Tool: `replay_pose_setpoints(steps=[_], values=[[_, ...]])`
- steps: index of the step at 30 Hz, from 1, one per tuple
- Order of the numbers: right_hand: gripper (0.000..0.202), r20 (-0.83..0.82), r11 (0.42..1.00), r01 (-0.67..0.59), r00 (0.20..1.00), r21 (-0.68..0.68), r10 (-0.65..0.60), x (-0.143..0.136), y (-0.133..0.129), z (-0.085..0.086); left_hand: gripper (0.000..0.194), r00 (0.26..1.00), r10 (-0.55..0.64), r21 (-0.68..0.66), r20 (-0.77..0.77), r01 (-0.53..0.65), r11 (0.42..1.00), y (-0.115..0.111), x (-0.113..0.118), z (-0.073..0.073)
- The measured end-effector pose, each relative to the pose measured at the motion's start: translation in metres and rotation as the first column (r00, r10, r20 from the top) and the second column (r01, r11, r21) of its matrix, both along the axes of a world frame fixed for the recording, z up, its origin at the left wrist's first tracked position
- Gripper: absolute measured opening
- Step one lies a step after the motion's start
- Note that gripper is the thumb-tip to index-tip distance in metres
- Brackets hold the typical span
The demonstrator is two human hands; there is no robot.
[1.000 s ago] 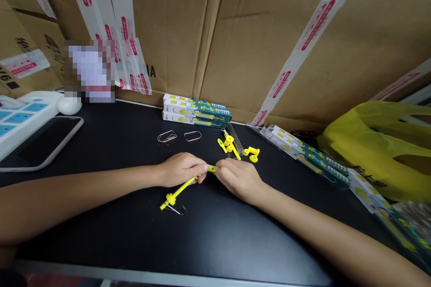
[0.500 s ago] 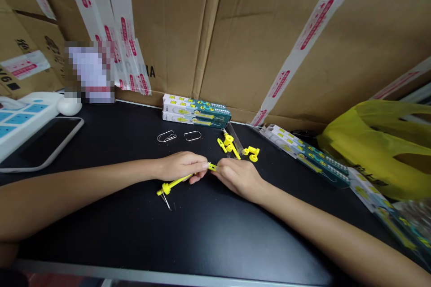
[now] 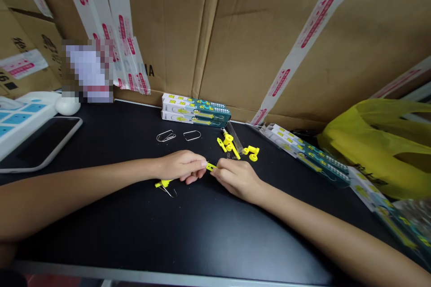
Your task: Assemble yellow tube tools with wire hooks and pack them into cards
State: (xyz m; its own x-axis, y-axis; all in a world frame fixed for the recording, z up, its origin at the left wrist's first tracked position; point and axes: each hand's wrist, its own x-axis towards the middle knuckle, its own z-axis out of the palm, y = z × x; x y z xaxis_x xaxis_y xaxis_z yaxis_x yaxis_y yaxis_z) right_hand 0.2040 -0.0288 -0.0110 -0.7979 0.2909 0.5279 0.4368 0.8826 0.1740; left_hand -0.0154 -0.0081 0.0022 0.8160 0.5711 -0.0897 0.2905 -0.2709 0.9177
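Observation:
My left hand is closed around a yellow plastic rod; its collared end, with a thin metal hook, sticks out below the wrist. The rest of the rod is hidden by the hand. Between the two hands shows a small yellow slotted piece. My right hand pinches its right end, while the left thumb and forefinger meet at its left end. A fine wire tip seems to show there, too small to make out. Just beyond lie several loose yellow plastic parts and small springs.
Bent wire loops lie on the black table. Printed spring-scale boxes stand at the back, with more boxes at right beside a yellow bag. A phone and power strip are at left.
The yellow rod has swung mostly out of sight behind my left hand, so only its collared end and hook show. Both hands stay at the slotted piece.

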Motion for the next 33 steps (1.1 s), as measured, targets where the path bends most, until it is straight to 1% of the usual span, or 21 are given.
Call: replay_pose_setpoints(steps=[3, 5, 8, 10, 13, 16, 19, 21, 24, 26, 29, 33], values=[[0.021, -0.005, 1.0, -0.005, 1.0, 0.026, 0.005, 0.001, 0.001, -0.001, 0.044, 1.0, 0.008, -0.067, -0.004, -0.008, 0.998, 0.0, 0.001, 0.004], [0.019, -0.025, 1.0, -0.002, 1.0, 0.015, 0.002, 0.003, 0.002, -0.002, 0.045, 1.0, -0.005, -0.073, -0.022, 0.003, 0.997, 0.0, 0.001, 0.007], [0.011, -0.073, 0.999, -0.001, 0.997, -0.038, -0.002, 0.004, 0.004, -0.005, 0.039, 0.998, -0.037, -0.045, -0.041, 0.035, 0.998, 0.0, 0.0, 0.01], [0.007, -0.109, 0.996, 0.002, 0.994, -0.084, -0.011, 0.005, 0.005, -0.007, 0.035, 0.997, -0.072, -0.045, -0.018, 0.071, 0.996, 0.0, -0.001, 0.009], [0.008, -0.14, 0.989, 0.004, 0.99, -0.149, -0.025, 0.004, 0.005, -0.006, 0.033, 0.993, -0.116, -0.068, 0.011, 0.116, 0.991, 0.001, -0.001, 0.009], [0.008, -0.17, 0.987, -0.002, 0.985, -0.162, -0.026, 0.002, 0.006, -0.005, 0.032, 0.992, -0.128, -0.07, -0.016, 0.127, 0.989, 0.001, -0.001, 0.01], [0.007, -0.187, 0.991, 0.016, 0.982, -0.129, -0.04, 0.001, 0.006, -0.003, 0.031, 0.992, -0.117, -0.049, -0.057, 0.114, 0.992, -0.001, -0.001, 0.012], [0.008, -0.205, 0.992, 0.027, 0.977, -0.12, -0.051, 0.001, 0.006, -0.004, 0.028, 0.99, -0.108, -0.01, -0.089, 0.107, 0.994, -0.002, -0.001, 0.013], [0.01, -0.248, 0.989, 0.042, 0.966, -0.143, -0.077, 0.002, 0.007, -0.004, 0.025, 0.988, -0.096, 0.063, -0.119, 0.104, 0.993, -0.003, -0.001, 0.014], [0.011, -0.267, 0.984, 0.052, 0.959, -0.171, -0.097, 0.003, 0.008, -0.005, 0.025, 0.988, -0.088, 0.087, -0.123, 0.099, 0.991, -0.003, -0.001, 0.013], [0.012, -0.291, 0.979, 0.067, 0.949, -0.193, -0.123, 0.004, 0.009, -0.005, 0.03, 0.992, -0.076, 0.083, -0.103, 0.085, 0.993, -0.004, -0.001, 0.011], [0.014, -0.317, 0.977, 0.076, 0.939, -0.197, -0.137, 0.002, 0.008, -0.006, 0.041, 1.0, -0.02, 0.011, -0.024, 0.02, 1.0, -0.003, 0.001, 0.005]])
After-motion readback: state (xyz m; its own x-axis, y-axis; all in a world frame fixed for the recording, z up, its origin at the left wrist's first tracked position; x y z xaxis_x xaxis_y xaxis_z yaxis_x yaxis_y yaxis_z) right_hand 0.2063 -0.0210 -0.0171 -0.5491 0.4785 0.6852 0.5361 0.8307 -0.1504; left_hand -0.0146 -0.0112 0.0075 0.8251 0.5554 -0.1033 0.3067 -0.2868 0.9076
